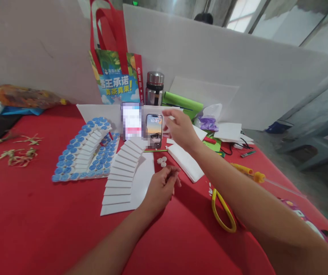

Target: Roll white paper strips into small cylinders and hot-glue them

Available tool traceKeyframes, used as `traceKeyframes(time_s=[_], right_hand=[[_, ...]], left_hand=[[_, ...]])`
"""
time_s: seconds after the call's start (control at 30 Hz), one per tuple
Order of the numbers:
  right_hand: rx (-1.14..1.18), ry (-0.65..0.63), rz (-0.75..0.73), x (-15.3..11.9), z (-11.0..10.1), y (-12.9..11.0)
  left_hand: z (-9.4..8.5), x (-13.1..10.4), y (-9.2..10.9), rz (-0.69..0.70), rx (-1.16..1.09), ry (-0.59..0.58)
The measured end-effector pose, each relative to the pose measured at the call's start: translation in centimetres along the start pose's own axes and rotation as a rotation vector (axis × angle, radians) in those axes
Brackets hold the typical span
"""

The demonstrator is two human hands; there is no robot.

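Observation:
My right hand [181, 128] is raised beside an upright phone [154, 133] whose lit screen reads 10:41. Its index finger stretches toward the screen's right edge, and nothing shows in the hand. Low over the red table, my left hand [161, 187] has its fingers curled together; what they hold, if anything, is hidden. Small white rolled pieces [162, 161] lie just beyond it. To its left, a fanned row of white strips [121, 179] climbs like steps on a white board [145, 179]. Further left stands a similar stepped piece covered with blue-and-white discs [79, 152].
A second, blurred screen [132, 120] stands behind the strips. At the back are a printed bag [115, 76], a steel flask [155, 88] and a green roll [184, 104]. Yellow-handled scissors [224, 215] and a yellow glue gun [246, 172] lie right; dried stalks [18, 156] lie left.

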State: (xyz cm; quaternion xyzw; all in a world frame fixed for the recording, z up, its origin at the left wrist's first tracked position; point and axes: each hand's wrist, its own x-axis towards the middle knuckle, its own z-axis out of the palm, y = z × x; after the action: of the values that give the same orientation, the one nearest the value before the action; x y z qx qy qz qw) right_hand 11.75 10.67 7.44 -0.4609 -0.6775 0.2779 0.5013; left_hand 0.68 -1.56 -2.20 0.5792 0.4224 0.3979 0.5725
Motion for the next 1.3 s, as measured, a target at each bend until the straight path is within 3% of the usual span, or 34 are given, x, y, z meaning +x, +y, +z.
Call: traceKeyframes(time_s=[0.2, 0.3, 0.43, 0.67, 0.87, 0.97, 1.13, 1.23, 1.3], right_hand=[[0.045, 0.088, 0.199, -10.9, -6.0, -0.9], [-0.048, 0.057, 0.285, -14.2, -8.0, -0.1], [-0.154, 0.034, 0.36, -16.8, -9.4, 0.7], [-0.166, -0.008, 0.32, -16.4, -8.0, -0.7], [-0.199, 0.088, 0.275, -16.6, -8.0, -0.8], [-0.244, 0.176, 0.296, -17.1, -8.9, -0.4], [-0.113, 0.283, 0.315, -16.6, -9.6, -0.9], [-0.08, 0.248, 0.297, -16.3, -9.0, -1.5], [-0.064, 0.23, 0.302, -16.4, -8.3, -1.7]], left_hand=[[-0.2, -0.6, 0.9, 0.106, 0.141, -0.009], [-0.3, -0.6, 1.2, 0.103, 0.202, 0.017], [-0.3, -0.6, 1.1, 0.066, 0.191, -0.047], [0.0, -1.2, 1.2, 0.18, 0.323, -0.09], [1.3, -2.2, 1.2, 0.1, 0.225, -0.391], [1.4, -2.3, 0.9, 0.099, 0.197, -0.462], [0.9, -2.0, 1.4, 0.068, 0.127, -0.421], [0.5, -1.6, 2.1, -0.073, -0.098, -0.369], [0.3, -1.3, 2.4, -0.092, -0.241, -0.318]])
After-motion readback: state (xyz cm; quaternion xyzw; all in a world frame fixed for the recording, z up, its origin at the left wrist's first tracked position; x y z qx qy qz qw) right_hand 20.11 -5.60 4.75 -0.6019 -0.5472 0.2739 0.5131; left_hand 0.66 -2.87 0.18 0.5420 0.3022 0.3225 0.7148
